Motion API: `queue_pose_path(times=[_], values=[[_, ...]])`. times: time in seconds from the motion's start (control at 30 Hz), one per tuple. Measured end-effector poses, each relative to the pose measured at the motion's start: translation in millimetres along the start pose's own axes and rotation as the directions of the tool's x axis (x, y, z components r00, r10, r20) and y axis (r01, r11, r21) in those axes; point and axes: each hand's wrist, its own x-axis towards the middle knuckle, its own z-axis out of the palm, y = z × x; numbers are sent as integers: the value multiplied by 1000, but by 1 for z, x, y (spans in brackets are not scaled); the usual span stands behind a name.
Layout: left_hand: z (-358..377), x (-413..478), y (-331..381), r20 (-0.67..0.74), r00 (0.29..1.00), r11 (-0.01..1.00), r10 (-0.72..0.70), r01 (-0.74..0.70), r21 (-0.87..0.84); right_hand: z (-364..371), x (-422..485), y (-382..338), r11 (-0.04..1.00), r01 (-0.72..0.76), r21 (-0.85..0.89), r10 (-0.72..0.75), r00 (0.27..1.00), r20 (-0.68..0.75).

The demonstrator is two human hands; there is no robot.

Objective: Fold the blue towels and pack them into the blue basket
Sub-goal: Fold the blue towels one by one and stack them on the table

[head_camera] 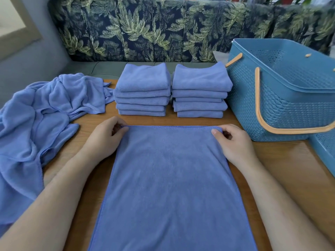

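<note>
A blue towel (pixel 170 182) lies flat on the wooden table (pixel 290 169) right in front of me, running to the near edge. My left hand (pixel 107 136) pinches its far left corner. My right hand (pixel 233 142) pinches its far right corner. Behind it stand two stacks of folded blue towels, the left stack (pixel 143 89) and the right stack (pixel 200 91), each several high. The blue basket (pixel 282 104) with tan handles stands at the right, and what I see of its inside holds nothing.
A heap of unfolded blue towels (pixel 38 127) covers the table's left side. A sofa back with a leaf print (pixel 163 28) runs behind the table. Part of a second blue container (pixel 324 151) shows at the right edge.
</note>
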Motion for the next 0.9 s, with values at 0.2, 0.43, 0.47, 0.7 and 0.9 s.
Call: queue_pose_path(times=[0.2, 0.43, 0.47, 0.7, 0.9], values=[[-1, -2, 6, 81, 997, 992, 17, -7, -124, -2, 0, -1, 998, -24, 61, 23, 1000, 2], [-2, 1, 2, 31, 998, 998, 53, -53, 24, -3, 0, -2, 995, -42, 87, 40, 999, 22], [-3, 1, 2, 13, 999, 998, 41, -41, 40, -3, 0, -3, 995, -46, 93, 44, 999, 22], [-8, 0, 4, 31, 998, 995, -54, 56, -88, -4, -1, -3, 987, -73, 142, 69, 997, 30], [-6, 0, 8, -41, 970, 939, -240, 221, -263, -4, -1, -3, 985, -60, 163, 62, 998, -9]])
